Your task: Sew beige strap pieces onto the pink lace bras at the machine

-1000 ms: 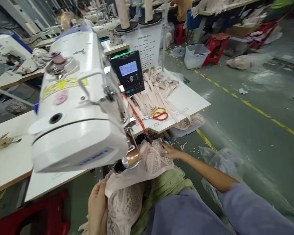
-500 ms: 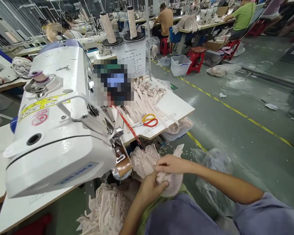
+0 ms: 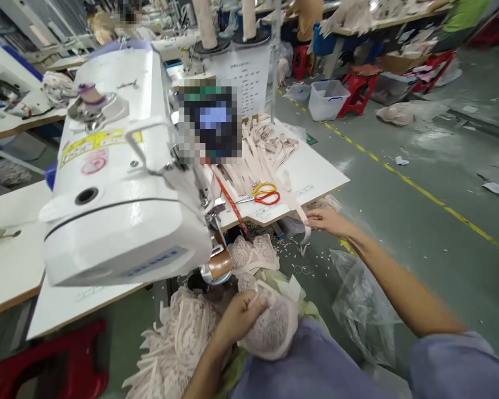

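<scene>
My left hand (image 3: 242, 315) is closed on a pale pink lace bra (image 3: 276, 321), whose cup rests on my lap. Out to the right, my right hand (image 3: 329, 221) has its fingertips on the end of a beige strap (image 3: 297, 208) that hangs over the table's front edge. More beige straps (image 3: 270, 147) lie in a bundle on the white table (image 3: 322, 166). Scissors (image 3: 266, 194) with one yellow and one red handle lie near that edge. Another lace piece (image 3: 255, 252) sits beside the sewing machine's lower arm (image 3: 218, 266).
A large white sewing machine (image 3: 125, 221) fills the left side. Below it hangs a heap of beige lace garments (image 3: 183, 343). A red stool (image 3: 66, 360) stands at lower left, a clear plastic bag (image 3: 361, 305) on the floor at right. A red-patterned tape (image 3: 230, 202) runs down past the table edge.
My right hand has left the bra and moved up and right to a strap at the table edge. My left hand keeps the bra. The view has shifted.
</scene>
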The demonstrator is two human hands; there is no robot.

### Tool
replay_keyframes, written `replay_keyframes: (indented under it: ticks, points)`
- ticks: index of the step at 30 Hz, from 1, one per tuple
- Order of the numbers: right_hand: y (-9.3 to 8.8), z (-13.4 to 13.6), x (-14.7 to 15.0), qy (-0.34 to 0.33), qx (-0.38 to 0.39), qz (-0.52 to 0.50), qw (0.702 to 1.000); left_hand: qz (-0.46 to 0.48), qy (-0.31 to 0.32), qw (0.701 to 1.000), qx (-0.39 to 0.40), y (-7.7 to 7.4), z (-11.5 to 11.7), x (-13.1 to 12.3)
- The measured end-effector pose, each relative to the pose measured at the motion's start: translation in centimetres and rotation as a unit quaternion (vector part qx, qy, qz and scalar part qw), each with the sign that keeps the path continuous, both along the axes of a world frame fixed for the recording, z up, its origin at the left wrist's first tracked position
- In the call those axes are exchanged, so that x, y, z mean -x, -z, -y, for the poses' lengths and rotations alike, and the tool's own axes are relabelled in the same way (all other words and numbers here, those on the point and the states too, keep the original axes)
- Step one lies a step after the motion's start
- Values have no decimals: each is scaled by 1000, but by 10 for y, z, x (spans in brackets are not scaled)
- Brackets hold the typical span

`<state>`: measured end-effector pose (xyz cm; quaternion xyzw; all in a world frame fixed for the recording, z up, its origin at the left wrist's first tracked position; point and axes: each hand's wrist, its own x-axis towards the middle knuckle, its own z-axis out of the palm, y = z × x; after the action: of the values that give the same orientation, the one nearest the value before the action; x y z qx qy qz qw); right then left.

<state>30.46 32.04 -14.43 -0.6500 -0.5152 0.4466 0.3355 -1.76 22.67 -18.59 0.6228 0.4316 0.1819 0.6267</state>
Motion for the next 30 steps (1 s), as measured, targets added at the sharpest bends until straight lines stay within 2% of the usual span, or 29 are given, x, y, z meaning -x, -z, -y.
replay_keyframes:
  ticks: [3,7,10,12,16,20,23,26,28,30]
  points:
    - [1,37,25,-90,69,-129,985,21,-42,999,23,-12,3,12]
    - [16,75,61,-194,136,-241,941,32,-86,995,35,-30,4,25]
    - [21,84,89,-229,118,-280,925,17,-115,993,25,-41,3,29]
    - [19,84,106,-253,97,-292,917,-11,-134,991,-1,-46,3,29]
    - [4,81,136,-321,24,-210,923,-53,-160,985,-46,-51,3,25]
    - [-12,77,157,-313,-46,-116,941,-95,-148,981,-81,-57,6,26]
    - [-17,77,164,-290,-71,-99,949,-101,-131,981,-102,-62,8,27]
    - [-16,77,166,-229,-28,-175,957,-40,-167,976,-136,-61,14,21]
    - [-13,76,168,-169,32,-257,951,0,-217,964,-154,-54,23,11]
    - [-12,71,169,-123,80,-309,940,-15,-274,947,-170,-43,32,2]
